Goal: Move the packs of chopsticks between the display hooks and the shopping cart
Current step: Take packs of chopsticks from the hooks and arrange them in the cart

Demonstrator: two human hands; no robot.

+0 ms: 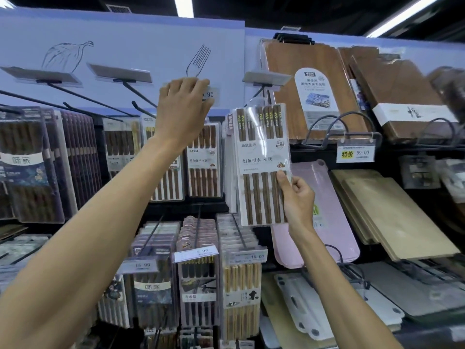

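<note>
The right hand [298, 197] holds one pack [264, 162] of chopsticks. Its thumb and fingers [281, 180] pinch the pack at the lower right edge. The pack stands upright, up in the air in front of the display. It has a white card in the middle, and dark brown sticks show above and below the card. The top of the pack is near a dark hook [256, 95]. I cannot tell if the pack hangs on that hook.

The left hand [185, 107] is stretched up high, just left of the pack. Its fingers [198, 83] bend over a white price tag [210, 94] at the end of another hook. I cannot tell if they grip the tag or only touch it.

More packs [201, 159] hang in a row behind the left arm. Other packs [198, 285] hang lower down. To the right, brown wooden boards [314, 96] stand on a shelf. A pink board [314, 235] leans below them, just behind the right hand.
</note>
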